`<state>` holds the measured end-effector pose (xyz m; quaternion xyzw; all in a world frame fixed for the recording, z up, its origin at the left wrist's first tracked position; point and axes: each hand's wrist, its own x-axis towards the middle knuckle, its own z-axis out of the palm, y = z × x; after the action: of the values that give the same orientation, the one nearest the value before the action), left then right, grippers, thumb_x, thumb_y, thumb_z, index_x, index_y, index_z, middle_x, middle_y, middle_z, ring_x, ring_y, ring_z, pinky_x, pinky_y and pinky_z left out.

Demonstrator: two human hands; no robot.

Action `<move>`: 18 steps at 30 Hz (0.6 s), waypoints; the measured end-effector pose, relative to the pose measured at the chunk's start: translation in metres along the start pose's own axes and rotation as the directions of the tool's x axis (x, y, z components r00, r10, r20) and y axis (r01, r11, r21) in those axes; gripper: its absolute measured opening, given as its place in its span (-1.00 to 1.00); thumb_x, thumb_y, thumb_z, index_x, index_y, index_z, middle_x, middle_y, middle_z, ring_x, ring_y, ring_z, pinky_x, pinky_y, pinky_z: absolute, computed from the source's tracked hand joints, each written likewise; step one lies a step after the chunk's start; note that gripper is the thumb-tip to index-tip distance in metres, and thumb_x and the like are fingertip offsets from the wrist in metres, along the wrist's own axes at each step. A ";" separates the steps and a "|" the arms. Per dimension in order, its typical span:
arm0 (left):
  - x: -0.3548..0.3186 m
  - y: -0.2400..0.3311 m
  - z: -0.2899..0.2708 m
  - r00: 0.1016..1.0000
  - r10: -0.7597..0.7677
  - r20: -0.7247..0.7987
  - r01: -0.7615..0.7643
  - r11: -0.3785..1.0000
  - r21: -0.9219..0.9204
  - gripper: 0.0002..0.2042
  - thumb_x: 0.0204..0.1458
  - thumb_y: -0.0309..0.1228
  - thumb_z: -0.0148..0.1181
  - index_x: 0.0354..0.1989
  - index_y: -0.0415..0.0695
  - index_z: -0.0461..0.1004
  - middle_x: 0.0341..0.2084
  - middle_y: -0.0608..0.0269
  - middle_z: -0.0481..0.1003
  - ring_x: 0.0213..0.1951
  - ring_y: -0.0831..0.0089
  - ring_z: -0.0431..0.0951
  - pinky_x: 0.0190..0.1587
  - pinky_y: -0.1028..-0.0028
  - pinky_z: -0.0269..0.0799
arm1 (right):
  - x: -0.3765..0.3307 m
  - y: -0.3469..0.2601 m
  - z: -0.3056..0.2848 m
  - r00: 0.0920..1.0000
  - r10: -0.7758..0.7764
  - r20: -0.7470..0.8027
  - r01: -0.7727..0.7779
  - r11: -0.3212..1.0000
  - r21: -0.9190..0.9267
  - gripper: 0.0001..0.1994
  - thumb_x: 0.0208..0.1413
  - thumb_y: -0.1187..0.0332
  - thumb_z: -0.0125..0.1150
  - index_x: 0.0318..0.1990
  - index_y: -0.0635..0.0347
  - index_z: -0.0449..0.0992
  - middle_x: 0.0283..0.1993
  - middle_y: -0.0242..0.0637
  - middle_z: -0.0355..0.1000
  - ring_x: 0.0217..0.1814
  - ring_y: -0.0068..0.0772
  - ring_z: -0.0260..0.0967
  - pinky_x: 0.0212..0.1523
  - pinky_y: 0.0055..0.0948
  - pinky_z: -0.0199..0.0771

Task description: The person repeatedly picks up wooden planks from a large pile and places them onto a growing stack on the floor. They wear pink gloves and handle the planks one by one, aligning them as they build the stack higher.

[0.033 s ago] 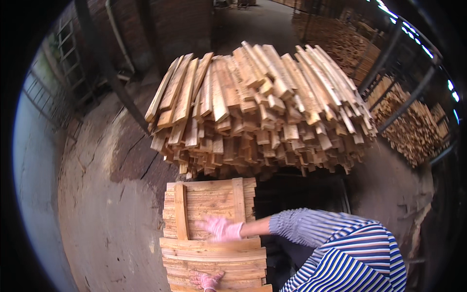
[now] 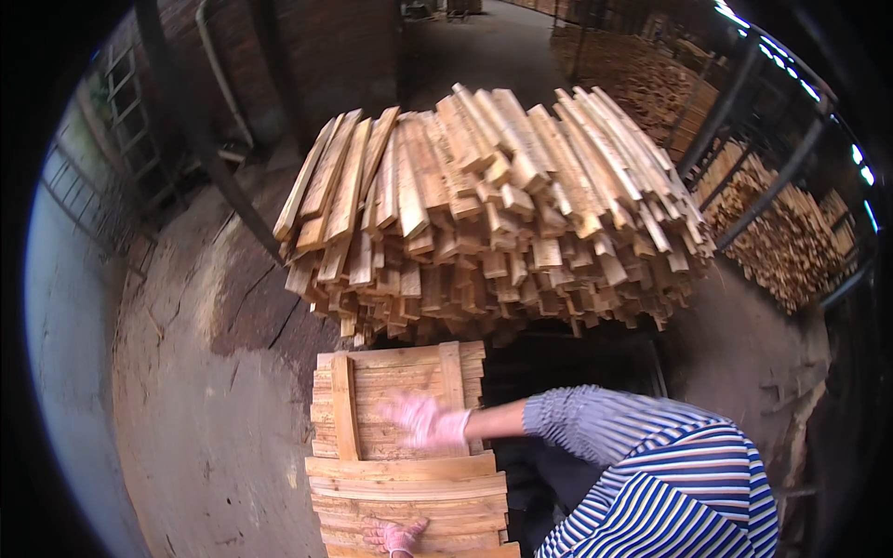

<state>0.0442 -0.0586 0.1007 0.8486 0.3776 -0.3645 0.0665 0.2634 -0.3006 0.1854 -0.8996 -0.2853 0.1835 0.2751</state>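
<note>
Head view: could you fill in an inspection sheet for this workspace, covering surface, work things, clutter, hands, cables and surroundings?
Surface: hidden beneath the nearer slats and farther slats.
Work things: a left strip and a right strip lie crosswise on the farther slats.
Clutter: large pile of sticks beyond the slats, ends uneven.
Left hand: pink glove, resting open on the nearer slats.
Right hand: pink glove, blurred, fingers spread over the farther slats; contact cannot be told.
Cables: nothing seen.
Surroundings: grey floor and dark post at left, another wood pile at right.
</note>
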 end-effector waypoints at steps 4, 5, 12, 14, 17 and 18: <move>0.000 -0.004 -0.020 0.990 0.098 0.105 -0.097 0.995 -0.014 0.27 -0.46 0.13 0.59 0.38 -0.37 0.00 0.28 -0.42 0.14 0.37 -0.07 0.13 0.32 0.06 0.14 | -0.029 0.075 -0.176 0.836 -0.059 -0.546 -0.097 0.962 -0.254 -0.10 0.15 -0.03 0.12 0.53 0.05 -0.22 0.46 0.30 -0.04 0.24 0.07 0.31 0.14 0.02 0.45; 0.003 -0.001 -0.029 0.980 0.131 0.149 -0.129 0.991 -0.026 0.24 -0.44 0.12 0.59 0.37 -0.37 0.04 0.26 -0.41 0.19 0.36 -0.05 0.18 0.31 0.08 0.18 | -0.034 0.097 -0.223 0.816 0.074 -0.573 -0.252 0.938 -0.239 -0.12 0.16 0.03 0.09 0.52 0.11 -0.22 0.46 0.29 -0.02 0.25 0.03 0.31 0.12 0.01 0.45; -0.009 0.160 -0.164 0.828 0.485 -0.281 -0.560 0.744 -0.366 -0.24 -0.14 0.05 0.43 0.08 -0.38 0.45 -0.02 -0.28 0.53 0.03 -0.05 0.55 0.05 0.18 0.45 | -0.030 0.197 -0.409 0.383 0.557 -0.737 -0.668 0.718 0.196 -0.08 0.13 0.03 0.19 0.51 0.21 -0.17 0.28 0.23 0.27 0.24 0.16 0.34 0.25 -0.04 0.34; -0.031 0.265 -0.226 0.587 0.642 -0.494 -0.806 0.404 -0.432 -0.33 0.05 -0.05 0.31 0.22 -0.29 0.38 0.08 -0.13 0.51 0.12 0.06 0.50 0.12 0.25 0.39 | -0.023 0.202 -0.426 0.512 0.536 -0.671 -0.628 0.766 0.133 -0.04 0.13 -0.05 0.17 0.50 0.28 -0.19 0.28 0.31 0.25 0.21 0.16 0.36 0.20 -0.05 0.38; -0.071 0.434 -0.321 0.529 0.704 -0.473 -0.806 0.243 -0.540 -0.39 0.19 -0.16 0.22 0.33 -0.25 0.27 0.16 -0.04 0.47 0.21 0.25 0.45 0.22 0.37 0.33 | -0.014 0.197 -0.441 0.575 0.658 -0.487 -0.628 0.736 0.253 0.00 0.13 -0.09 0.15 0.51 0.28 -0.27 0.36 0.32 0.13 0.24 0.20 0.34 0.17 -0.02 0.41; -0.087 0.489 -0.343 0.429 0.752 -0.500 -0.783 0.035 -0.621 -0.38 0.21 -0.16 0.22 0.35 -0.27 0.25 0.19 -0.04 0.44 0.22 0.27 0.44 0.23 0.39 0.32 | -0.009 0.195 -0.445 0.586 0.712 -0.387 -0.658 0.697 0.286 0.01 0.12 -0.09 0.16 0.50 0.29 -0.29 0.38 0.31 0.10 0.25 0.19 0.34 0.17 -0.04 0.42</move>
<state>0.5371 -0.3219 0.3285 0.7886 -0.0185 -0.0438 0.6130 0.5536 -0.6132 0.4180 -0.9384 0.1699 0.0675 0.2932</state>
